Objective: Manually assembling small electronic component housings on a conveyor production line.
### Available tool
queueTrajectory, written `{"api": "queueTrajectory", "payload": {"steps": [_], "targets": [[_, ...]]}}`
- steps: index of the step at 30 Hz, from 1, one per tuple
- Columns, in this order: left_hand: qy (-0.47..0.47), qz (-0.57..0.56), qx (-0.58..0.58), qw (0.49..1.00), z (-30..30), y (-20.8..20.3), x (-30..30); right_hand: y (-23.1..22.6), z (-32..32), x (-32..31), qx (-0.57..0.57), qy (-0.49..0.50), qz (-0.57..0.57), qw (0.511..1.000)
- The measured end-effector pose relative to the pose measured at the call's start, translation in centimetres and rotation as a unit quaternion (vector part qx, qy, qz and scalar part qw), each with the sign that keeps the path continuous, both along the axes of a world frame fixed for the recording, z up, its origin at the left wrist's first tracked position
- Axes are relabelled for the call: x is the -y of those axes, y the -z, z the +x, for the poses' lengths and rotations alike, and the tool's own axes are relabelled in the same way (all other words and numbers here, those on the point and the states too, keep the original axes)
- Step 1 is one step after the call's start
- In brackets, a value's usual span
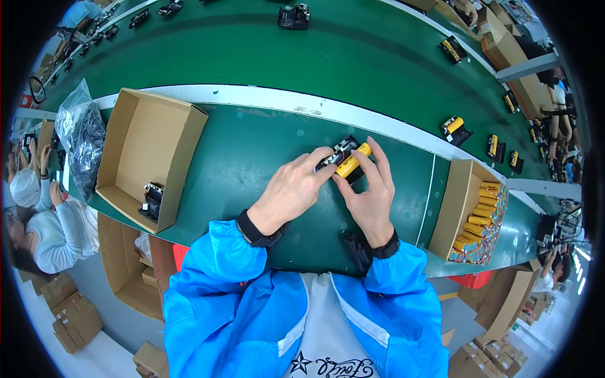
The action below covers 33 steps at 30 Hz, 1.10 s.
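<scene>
Yellow cylinder [350, 165]: lying along the right side of the black housing [344, 148], above the green desk [233, 157], axis running near-left to far-right. I'm not managing to tell whether it's sitting in the housing or only touching.
Right hand [370, 196]: part closed, holding the cylinder lengthwise; thumb sitting by the near end, forefinger reaching the far end.
Left hand [288, 189]: part closed, fingertips gripping the housing's left end. I'm not seeing the underside.
Cylinder weight: I'm guessing smallish but dense, so a loose pinch is risking a roll.
Cylinder skin: looking smooth and glossy; I'm expecting some slip, and a stiff body under a thin wrap.
Cylinder hold: I'm favouring finger and thumb across the mid-barrel, or end to end as now, pressing lightly.
Housing feel: looking like light, rigid plastic; exposed inner parts are likely being the fragile bit, so I'm preferring the outer shell edges.
Right carton [444, 211]: holding rows of similar yellow cylinders.
Left carton [135, 129]: standing open on the desk, holding a black unit [152, 200] at its near-right corner.
</scene>
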<state>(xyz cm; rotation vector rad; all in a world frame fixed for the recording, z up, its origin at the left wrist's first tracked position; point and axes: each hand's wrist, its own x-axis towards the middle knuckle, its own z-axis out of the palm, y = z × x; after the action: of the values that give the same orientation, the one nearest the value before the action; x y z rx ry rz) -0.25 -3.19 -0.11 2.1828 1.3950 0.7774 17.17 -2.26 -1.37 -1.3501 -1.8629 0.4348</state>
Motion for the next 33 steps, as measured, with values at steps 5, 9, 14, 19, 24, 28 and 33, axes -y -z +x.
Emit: {"api": "queueTrajectory", "payload": {"steps": [5, 9, 14, 19, 24, 28, 33], "targets": [[0.025, 0.049, -0.018, 0.998, -0.1, 0.8, -0.6, 0.3, 0.3, -0.5, 0.014, -0.024, -0.002, 1.000], [0.040, 0.051, 0.050, 0.997, -0.4, 1.5, -1.4, -0.3, 0.1, -1.0, 0.036, -0.022, -0.003, 0.999], [0.002, -0.125, 0.095, 0.988, 0.4, -1.0, -2.3, -0.2, -0.3, -1.0, 0.033, 0.005, -0.022, 0.999], [-0.071, -0.092, 0.120, 0.986, 2.2, 0.7, -3.9, 0.1, -0.5, -0.8, 0.050, 0.005, -0.043, 0.998], [-0.090, -0.141, 0.076, 0.983, 3.5, 2.0, -5.6, 0.5, 0.3, -1.1, 0.060, 0.021, -0.054, 0.997], [-0.043, -0.274, 0.087, 0.957, 4.0, 2.3, -8.0, 0.5, 1.4, -1.5, 0.061, 0.015, -0.033, 0.998], [-0.026, -0.264, 0.024, 0.964, 6.3, 1.8, -9.0, -3.0, 9.7, -0.6, -0.013, -0.040, -0.018, 0.999]]}}
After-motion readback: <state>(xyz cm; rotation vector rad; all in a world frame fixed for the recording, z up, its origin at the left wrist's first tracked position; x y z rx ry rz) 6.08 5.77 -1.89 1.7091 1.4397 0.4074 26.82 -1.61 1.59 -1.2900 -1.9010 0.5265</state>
